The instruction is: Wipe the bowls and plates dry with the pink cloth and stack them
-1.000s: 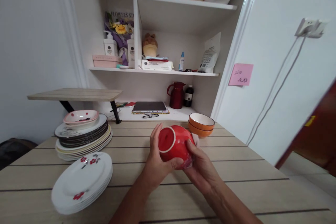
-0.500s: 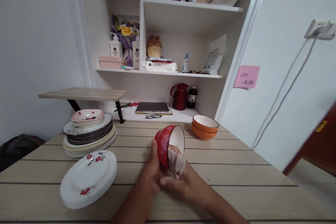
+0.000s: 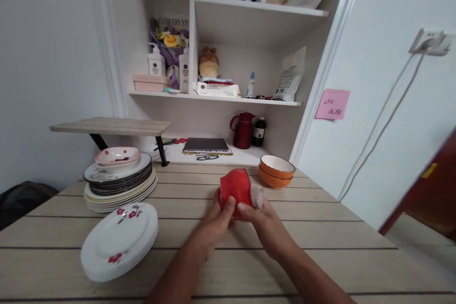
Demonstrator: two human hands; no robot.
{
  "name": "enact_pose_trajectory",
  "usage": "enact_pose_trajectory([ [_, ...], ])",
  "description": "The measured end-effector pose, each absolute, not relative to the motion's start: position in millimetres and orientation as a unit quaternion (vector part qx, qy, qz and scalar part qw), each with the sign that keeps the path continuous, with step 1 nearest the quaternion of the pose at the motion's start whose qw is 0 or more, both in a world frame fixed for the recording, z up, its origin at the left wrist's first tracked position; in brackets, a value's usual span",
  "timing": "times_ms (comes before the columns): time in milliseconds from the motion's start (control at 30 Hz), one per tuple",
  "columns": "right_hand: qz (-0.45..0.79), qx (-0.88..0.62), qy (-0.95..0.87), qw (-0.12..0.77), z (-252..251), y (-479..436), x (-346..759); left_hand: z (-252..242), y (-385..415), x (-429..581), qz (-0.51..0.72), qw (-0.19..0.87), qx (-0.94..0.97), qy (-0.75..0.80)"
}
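Between my hands, above the wooden table, is a red bowl (image 3: pixel 236 187), turned so that its outside faces me and its white inside is hidden. My left hand (image 3: pixel 218 213) is closed on the bowl's left side, thumb pressed against the red surface. A pale cloth (image 3: pixel 257 196) is bunched in my right hand (image 3: pixel 265 224) at the bowl's right edge; the thumb of this hand touches the bowl, and its other fingers are mostly hidden.
On the left stand a stack of flowered white plates (image 3: pixel 121 240) and a taller mixed plate stack (image 3: pixel 121 185) topped by a pink-rimmed dish (image 3: pixel 117 156). Two nested orange bowls (image 3: pixel 276 171) sit back right. Behind are a small raised stand (image 3: pixel 114 126), glasses (image 3: pixel 207 157) and a red jug (image 3: pixel 243 130).
The red bowl has turned in my hands: its white opening faced right, and now its red outside faces me. Both hands have shifted slightly right and up, with the cloth at the bowl's right.
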State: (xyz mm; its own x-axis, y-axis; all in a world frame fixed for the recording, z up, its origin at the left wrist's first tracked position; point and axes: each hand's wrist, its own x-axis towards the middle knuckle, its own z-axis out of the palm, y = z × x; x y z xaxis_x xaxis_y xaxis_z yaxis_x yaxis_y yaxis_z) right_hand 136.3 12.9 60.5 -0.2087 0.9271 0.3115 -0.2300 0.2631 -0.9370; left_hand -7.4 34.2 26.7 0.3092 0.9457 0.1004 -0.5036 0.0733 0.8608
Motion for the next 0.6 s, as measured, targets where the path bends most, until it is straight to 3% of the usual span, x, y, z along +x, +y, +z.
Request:
enact_pose_trajectory([
  [100, 0.622, -0.256, -0.399, 0.624, 68.8, 13.3, 137.8, 24.5, 36.8, -6.0, 0.575, 0.530, 0.547, 0.299],
  [267, 0.693, -0.190, -0.275, 0.639, 75.4, 13.2, 138.7, 37.5, 33.2, -9.1, 0.640, 0.369, 0.592, 0.321],
  [367, 0.720, -0.173, -0.245, 0.626, 74.6, 12.7, 139.4, 49.4, 24.9, -8.8, 0.658, 0.389, 0.574, 0.295],
  [600, 0.712, -0.234, -0.281, 0.599, 69.4, 10.8, 132.8, 52.7, 20.5, -4.3, 0.640, 0.565, 0.439, 0.278],
])
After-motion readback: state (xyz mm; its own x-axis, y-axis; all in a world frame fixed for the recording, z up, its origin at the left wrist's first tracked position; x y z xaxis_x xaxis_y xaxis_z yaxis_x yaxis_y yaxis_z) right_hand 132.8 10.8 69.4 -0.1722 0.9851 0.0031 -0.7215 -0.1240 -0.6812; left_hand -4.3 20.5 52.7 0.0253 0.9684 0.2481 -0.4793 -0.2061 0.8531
